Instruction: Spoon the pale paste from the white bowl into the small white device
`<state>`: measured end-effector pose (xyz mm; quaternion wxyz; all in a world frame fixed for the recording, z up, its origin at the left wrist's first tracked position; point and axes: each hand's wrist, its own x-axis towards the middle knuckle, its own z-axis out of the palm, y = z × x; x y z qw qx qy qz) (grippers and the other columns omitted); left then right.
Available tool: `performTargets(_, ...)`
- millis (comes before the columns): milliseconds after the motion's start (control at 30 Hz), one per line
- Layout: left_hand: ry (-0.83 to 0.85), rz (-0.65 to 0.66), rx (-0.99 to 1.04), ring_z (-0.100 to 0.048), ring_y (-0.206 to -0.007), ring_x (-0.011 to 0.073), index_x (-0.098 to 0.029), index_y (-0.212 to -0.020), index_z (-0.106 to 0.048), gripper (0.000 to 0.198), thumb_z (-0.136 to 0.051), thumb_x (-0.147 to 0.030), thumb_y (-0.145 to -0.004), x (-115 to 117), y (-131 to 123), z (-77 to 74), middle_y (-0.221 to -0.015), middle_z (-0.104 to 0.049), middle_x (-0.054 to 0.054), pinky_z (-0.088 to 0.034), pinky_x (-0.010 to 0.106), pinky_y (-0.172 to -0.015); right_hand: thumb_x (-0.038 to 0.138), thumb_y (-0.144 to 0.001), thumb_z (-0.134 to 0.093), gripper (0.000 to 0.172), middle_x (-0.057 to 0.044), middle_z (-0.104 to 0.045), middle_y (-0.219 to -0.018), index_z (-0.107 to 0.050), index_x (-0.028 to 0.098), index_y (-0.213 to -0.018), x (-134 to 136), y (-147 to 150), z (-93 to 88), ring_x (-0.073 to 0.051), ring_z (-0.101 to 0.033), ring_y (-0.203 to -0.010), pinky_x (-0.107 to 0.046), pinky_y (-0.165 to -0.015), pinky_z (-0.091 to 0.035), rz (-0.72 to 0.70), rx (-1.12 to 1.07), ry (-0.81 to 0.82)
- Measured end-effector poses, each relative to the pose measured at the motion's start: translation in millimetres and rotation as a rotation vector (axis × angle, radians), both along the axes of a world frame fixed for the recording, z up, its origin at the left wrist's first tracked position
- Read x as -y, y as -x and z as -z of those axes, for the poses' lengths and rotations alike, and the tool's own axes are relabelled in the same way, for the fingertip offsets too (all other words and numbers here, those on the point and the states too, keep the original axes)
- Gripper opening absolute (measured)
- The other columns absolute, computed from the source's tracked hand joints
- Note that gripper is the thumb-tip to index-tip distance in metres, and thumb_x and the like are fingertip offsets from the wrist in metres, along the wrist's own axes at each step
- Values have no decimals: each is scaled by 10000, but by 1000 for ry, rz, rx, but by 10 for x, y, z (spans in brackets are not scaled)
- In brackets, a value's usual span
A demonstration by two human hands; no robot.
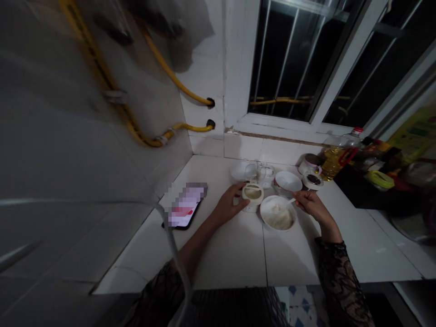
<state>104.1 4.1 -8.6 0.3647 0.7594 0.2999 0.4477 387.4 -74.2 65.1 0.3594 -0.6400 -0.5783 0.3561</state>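
My left hand (229,203) is wrapped round a small cream-coloured jar (252,195) standing on the white tiled counter (238,254). Just right of it sits a white bowl (277,213) holding a pale, doughy mass. My right hand (309,203) pinches the handle of a white spoon (289,203) whose tip rests in that bowl. Behind these stands a red-rimmed white bowl (288,180).
A phone (185,206) with a lit screen lies on the counter to the left. At the back are small white dishes (252,171), little lidded jars (311,170) and an oil bottle (337,156). Yellow hoses (150,136) run along the left wall. A barred window is behind.
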Motion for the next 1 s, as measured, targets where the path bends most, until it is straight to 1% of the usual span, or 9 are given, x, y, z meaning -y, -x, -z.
performTargets(367,9,3,-1,-614,-1088,252,-204,-1283,-521,526,-643,-424,-820,-8,-8,6,-1356,-552,138,-544,403,-877,666,-672,-606,501,86,-304,-389,-466,211,-514,-27,7,38,-48,-212,-345,-223,-357,-125,38,-78,26)
performTargets(533,5,5,7,-609,-1110,257,-209,-1283,-524,519,-641,-423,-825,-13,-13,10,-1361,-547,139,-549,395,-872,642,-707,-602,496,83,-301,-390,-457,211,-510,-46,13,42,-51,-215,-346,-223,-358,-137,19,-97,-23)
performTargets(600,-2,5,7,-613,-1103,255,-204,-1285,-522,523,-644,-420,-824,-21,-15,17,-1350,-554,142,-544,399,-885,652,-717,-595,502,81,-308,-391,-450,215,-516,-75,60,32,-54,-216,-345,-226,-356,-145,49,-110,-67)
performTargets(700,-11,0,14,-610,-1105,256,-201,-1279,-524,526,-647,-422,-818,-37,-21,34,-1332,-563,141,-547,398,-878,691,-753,-545,530,75,-320,-394,-443,222,-529,-119,212,14,-66,-235,-349,-236,-359,-175,135,-89,-203)
performTargets(767,-15,2,17,-600,-1127,259,-206,-1278,-523,520,-641,-427,-822,-42,-23,41,-1338,-560,136,-549,394,-874,682,-818,-481,539,62,-344,-414,-445,221,-542,-130,361,10,-81,-280,-374,-241,-380,-220,184,0,-371)
performTargets(833,-17,3,18,-596,-1133,258,-208,-1276,-521,513,-634,-430,-828,-37,-23,38,-1340,-559,134,-546,395,-879,599,-912,-412,523,32,-420,-467,-461,211,-565,-123,520,22,-99,-368,-435,-241,-434,-285,202,178,-590)
performTargets(900,-10,2,18,-602,-1122,257,-202,-1276,-519,517,-632,-435,-828,-26,-21,29,-1342,-558,138,-545,397,-879,488,-970,-388,481,-2,-512,-531,-518,197,-609,-108,655,50,-116,-450,-497,-246,-500,-332,113,442,-767)
performTargets(967,-3,6,19,-600,-1128,261,-194,-1276,-518,526,-632,-441,-826,-15,-20,18,-1348,-552,144,-543,400,-884,398,-992,-395,439,-29,-575,-577,-566,188,-645,-94,736,74,-126,-493,-527,-254,-547,-350,-30,695,-884)
performTargets(1000,-1,8,17,-597,-1135,263,-192,-1277,-518,529,-633,-442,-825,-11,-20,14,-1350,-551,144,-541,402,-890,367,-995,-401,422,-37,-594,-591,-580,186,-658,-88,748,78,-129,-506,-534,-257,-561,-354,-88,786,-921)
